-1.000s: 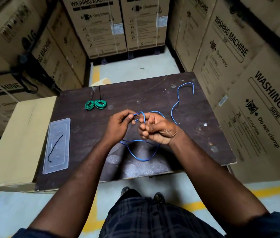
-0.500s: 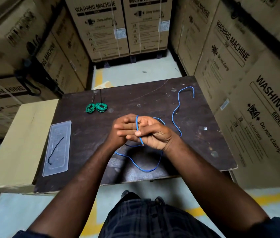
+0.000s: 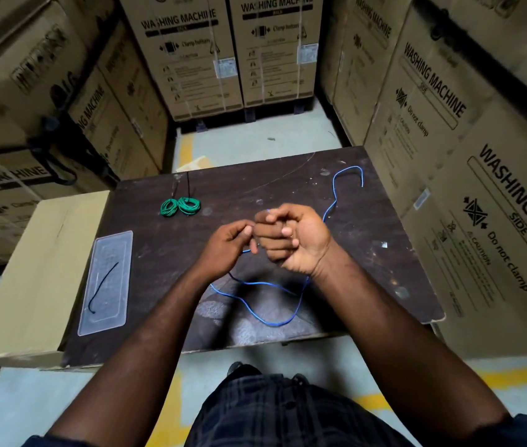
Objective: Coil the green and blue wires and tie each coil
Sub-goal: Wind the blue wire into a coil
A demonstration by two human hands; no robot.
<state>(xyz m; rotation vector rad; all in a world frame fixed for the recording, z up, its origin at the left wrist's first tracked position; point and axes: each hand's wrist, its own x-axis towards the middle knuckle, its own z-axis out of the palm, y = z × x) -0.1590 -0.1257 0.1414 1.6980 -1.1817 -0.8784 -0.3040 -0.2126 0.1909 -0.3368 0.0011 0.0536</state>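
The blue wire [image 3: 257, 312] lies loose on the dark table [image 3: 368, 269], one loop hanging below my hands and a tail curving to the far right. My right hand [image 3: 291, 238] is curled into a fist round the wire above the table's middle. My left hand [image 3: 229, 245] is right beside it and pinches the wire between thumb and fingertips. The part of the wire inside the hands is hidden. Two small green wire coils [image 3: 180, 206] lie side by side at the far left of the table, with black ties sticking out behind them.
A clear plastic lid [image 3: 107, 282] holding one black tie sits at the table's left edge. A plain cardboard box [image 3: 29, 272] adjoins the table on the left. Washing machine cartons [image 3: 449, 124] wall in the table on the left, back and right.
My right hand has turned over and closed into a fist on the blue wire. The left hand has come out from under it and now pinches the wire beside it.
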